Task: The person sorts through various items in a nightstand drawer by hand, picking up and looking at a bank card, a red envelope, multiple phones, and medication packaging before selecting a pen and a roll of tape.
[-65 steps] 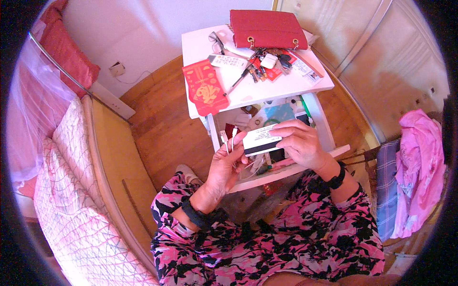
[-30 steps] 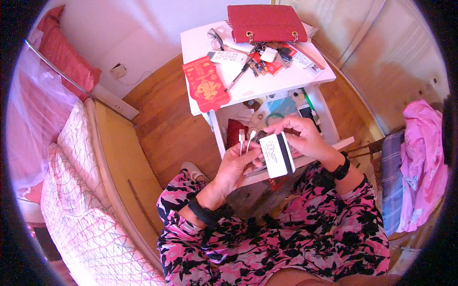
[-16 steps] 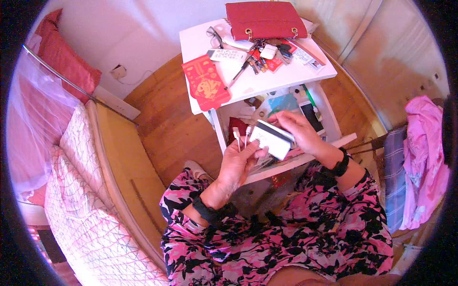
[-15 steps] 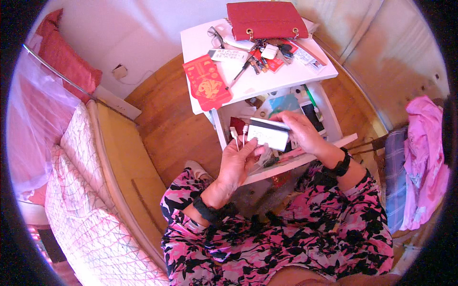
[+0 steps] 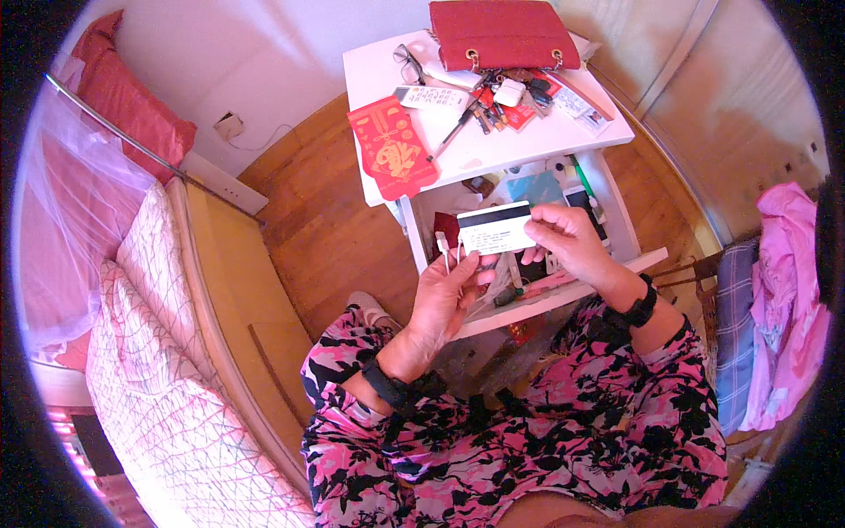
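**Both hands on a card above the open drawer**

I see my right hand [image 5: 568, 242] pinching a white card [image 5: 495, 228] by its right edge, thumb and fingertips closed on it. The card has a dark stripe along its top and lies nearly level, its face turned up toward the camera. My left hand [image 5: 449, 295] sits just below and to the left of the card, fingers curled upward, the fingertips touching its lower left corner. Between those fingers I also make out a few thin white stick-like things [image 5: 444, 249] standing upright, though I cannot tell what they are.

The card hangs over the open drawer [image 5: 616, 264] of a white bedside table [image 5: 493, 154], and the drawer is full of small mixed items I cannot sort out. On the tabletop, a red handbag [image 5: 502, 33] lies at the back, with a pair of glasses [image 5: 407, 63] to its left and a bunch of keys and tags [image 5: 506, 92] in front of it. A red envelope with a gold figure [image 5: 393, 150] hangs over the table's left front corner.

To my left runs a bed [image 5: 150, 352] with a patterned white cover and a red pillow [image 5: 123, 97] at its far end. To my right, pink cloth [image 5: 792, 299] is draped over a chair. Both my wrists carry dark bands, and my sleeves are a pink and black floral print.
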Tool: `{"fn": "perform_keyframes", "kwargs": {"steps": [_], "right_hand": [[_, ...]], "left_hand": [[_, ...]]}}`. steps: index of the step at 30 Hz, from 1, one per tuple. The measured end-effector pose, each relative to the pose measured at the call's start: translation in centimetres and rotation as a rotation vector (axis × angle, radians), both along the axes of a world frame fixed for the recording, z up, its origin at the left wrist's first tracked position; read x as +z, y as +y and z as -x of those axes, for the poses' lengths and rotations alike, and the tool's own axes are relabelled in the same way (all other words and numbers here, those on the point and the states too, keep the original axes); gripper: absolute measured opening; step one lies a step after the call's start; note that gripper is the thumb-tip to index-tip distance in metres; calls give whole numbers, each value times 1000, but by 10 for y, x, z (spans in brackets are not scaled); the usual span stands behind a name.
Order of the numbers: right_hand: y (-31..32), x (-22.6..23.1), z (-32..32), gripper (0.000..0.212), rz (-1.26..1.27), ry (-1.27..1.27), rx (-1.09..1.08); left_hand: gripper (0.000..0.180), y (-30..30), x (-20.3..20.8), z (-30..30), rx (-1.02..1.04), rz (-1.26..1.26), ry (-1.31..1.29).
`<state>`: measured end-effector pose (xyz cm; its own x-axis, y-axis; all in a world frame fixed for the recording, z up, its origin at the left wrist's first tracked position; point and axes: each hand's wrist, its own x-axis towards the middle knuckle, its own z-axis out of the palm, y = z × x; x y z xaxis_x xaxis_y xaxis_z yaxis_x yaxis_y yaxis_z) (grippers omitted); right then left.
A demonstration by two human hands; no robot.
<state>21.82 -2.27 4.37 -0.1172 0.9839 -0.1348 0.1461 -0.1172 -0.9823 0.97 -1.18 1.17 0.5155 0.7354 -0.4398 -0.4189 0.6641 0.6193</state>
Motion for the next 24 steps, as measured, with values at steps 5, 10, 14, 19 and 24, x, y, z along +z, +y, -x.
{"fn": "perform_keyframes", "kwargs": {"steps": [5, 10, 14, 19, 24], "right_hand": [[0, -4, -2, 17, -46, 5, -22], [0, 1, -1, 18, -23, 20, -35], [0, 2, 1, 18, -49, 21, -43], [0, 1, -1, 18, -47, 21, -39], [1, 1, -1, 18, -39, 43, -48]], "left_hand": [[14, -1, 1, -2, 12, 13, 5], [13, -1, -1, 0, 1, 11, -18], [13, -2, 2, 0, 7, 0, -32], [13, -2, 2, 0, -2, 3, -31], [13, -2, -2, 0, 1, -9, -43]]}}
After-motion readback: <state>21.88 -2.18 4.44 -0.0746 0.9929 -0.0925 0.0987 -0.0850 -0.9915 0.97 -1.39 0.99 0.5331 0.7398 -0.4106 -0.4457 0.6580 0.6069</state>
